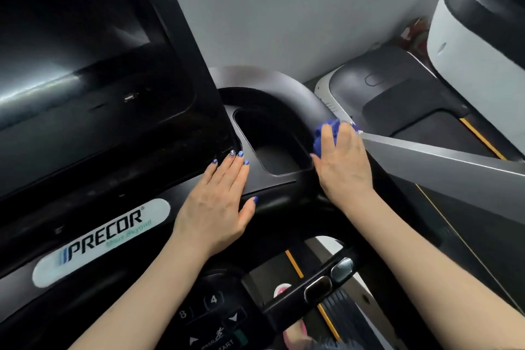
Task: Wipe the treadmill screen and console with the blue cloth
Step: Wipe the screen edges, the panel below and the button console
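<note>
The dark treadmill screen [71, 45] fills the upper left, above the black console [272, 179] with its Precor label. My left hand [218, 199] lies flat on the console, fingers straight, just left of the cup holder recess [272, 142]. My right hand [343, 159] grips the bunched blue cloth [326, 133] and presses it against the console's right rim, where the grey handrail [440, 162] begins. Most of the cloth is hidden under my fingers.
A keypad [213, 318] with number and start buttons sits at the bottom centre. A black handlebar with metal grip sensors [329, 284] crosses below my right arm. A neighbouring white and black treadmill [468, 37] stands at the right, against a pale wall.
</note>
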Demonstrator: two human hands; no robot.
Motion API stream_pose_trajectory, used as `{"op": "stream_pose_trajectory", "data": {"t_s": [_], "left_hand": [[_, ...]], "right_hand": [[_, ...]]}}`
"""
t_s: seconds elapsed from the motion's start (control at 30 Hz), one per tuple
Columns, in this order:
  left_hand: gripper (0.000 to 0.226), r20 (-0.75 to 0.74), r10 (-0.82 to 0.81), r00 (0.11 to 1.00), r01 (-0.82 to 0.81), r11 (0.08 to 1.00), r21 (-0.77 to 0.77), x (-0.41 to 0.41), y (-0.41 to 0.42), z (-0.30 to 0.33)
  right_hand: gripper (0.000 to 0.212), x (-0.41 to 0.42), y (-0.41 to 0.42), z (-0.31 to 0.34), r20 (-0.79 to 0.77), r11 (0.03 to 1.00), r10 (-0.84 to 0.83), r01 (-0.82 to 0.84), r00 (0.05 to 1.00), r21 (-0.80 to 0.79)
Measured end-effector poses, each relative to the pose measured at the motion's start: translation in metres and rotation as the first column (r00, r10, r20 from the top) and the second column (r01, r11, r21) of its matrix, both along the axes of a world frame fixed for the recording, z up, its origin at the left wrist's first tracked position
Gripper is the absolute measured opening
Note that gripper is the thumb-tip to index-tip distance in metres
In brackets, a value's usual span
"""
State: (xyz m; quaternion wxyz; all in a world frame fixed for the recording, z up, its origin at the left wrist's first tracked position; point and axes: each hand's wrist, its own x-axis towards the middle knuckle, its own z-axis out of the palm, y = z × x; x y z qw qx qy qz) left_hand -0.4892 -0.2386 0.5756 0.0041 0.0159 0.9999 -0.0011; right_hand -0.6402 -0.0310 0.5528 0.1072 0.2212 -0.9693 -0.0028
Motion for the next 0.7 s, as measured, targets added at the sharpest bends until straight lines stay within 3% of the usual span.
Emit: {"op": "stream_pose_trajectory", "data": {"t_s": [0.1, 0.33, 0.53, 0.7], "left_hand": [[0.067, -0.012, -0.005, 1.000, 0.005, 1.000, -0.002, -0.001, 0.000, 0.000], [0.067, -0.017, -0.005, 1.000, 0.005, 1.000, 0.004, -0.001, -0.001, 0.001], [0.067, -0.015, -0.007, 1.000, 0.008, 1.000, 0.027, -0.001, -0.002, 0.001], [0.066, -0.019, 0.000, 1.000, 0.000, 1.000, 0.013, 0.000, -0.002, 0.001]], "right_hand": [[0.068, 0.006, 0.014, -0.004, -0.015, 1.000, 0.021, -0.021, 1.000, 0.009], [0.071, -0.052, -0.054, 0.003, 0.108, 0.998, -0.012, 0.005, 0.994, 0.059], [0.077, -0.023, -0.013, -0.011, 0.083, 0.990, 0.110, -0.116, 0.990, 0.080], [0.076, -0.067, -0.064, -0.003, 0.124, 0.993, 0.091, -0.100, 0.988, 0.066]]}}
